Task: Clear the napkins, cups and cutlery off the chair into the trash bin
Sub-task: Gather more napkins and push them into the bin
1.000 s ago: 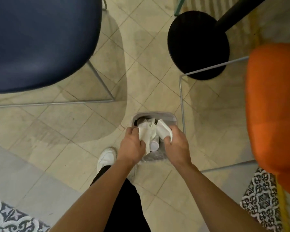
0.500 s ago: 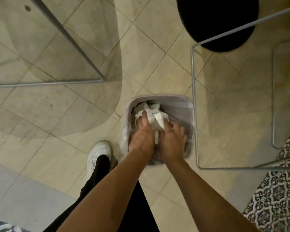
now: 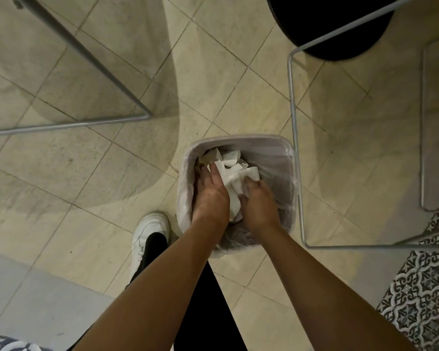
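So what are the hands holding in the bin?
Both hands, left hand and right hand, press a bundle of white napkins between them, gripping its sides inside the trash bin.

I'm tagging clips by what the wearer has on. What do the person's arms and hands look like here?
Both forearms are bare, with no sleeves in view. The left hand and right hand wear no gloves; no watch, bracelet or ring shows. Lower down, black trousers and a white sneaker.
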Available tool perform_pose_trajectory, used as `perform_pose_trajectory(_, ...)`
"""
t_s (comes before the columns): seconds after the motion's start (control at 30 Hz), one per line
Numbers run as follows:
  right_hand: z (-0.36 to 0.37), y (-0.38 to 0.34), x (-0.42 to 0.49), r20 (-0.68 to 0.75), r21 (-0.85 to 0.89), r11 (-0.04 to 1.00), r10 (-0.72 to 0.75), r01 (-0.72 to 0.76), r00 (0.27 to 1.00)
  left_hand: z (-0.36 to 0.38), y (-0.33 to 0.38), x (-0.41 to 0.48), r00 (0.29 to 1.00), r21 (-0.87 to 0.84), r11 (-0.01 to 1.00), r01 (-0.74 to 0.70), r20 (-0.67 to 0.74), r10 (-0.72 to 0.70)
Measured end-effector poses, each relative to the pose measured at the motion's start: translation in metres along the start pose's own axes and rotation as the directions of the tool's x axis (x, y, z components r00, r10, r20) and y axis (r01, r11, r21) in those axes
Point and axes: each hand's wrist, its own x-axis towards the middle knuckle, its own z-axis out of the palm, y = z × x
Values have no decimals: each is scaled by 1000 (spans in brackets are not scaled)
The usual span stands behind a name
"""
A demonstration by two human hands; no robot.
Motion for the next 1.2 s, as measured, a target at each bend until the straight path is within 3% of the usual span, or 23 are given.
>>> perform_pose_trajectory(0.13, -16, -7, -11, 0, 41, 999, -21, 21, 1000, -17, 2, -10, 996, 69, 994, -86, -18, 88)
perform_pose_trajectory(0.33, -40, -32, -42, -51, 75, 994, -74, 77, 996, -68, 3, -41, 994, -376, 921, -102, -63, 84)
perform_pose_trajectory(0.67, -114, -91, -99, -129, -37, 984, -175, 172, 976, -158, -5, -111, 961, -318, 933, -169, -263, 85)
perform_pose_trajectory(1.2, -221, -222, -192, -248, -96, 879, -476, 467, 844, -323, -42, -222, 818, -282, 931, -233, -574, 31)
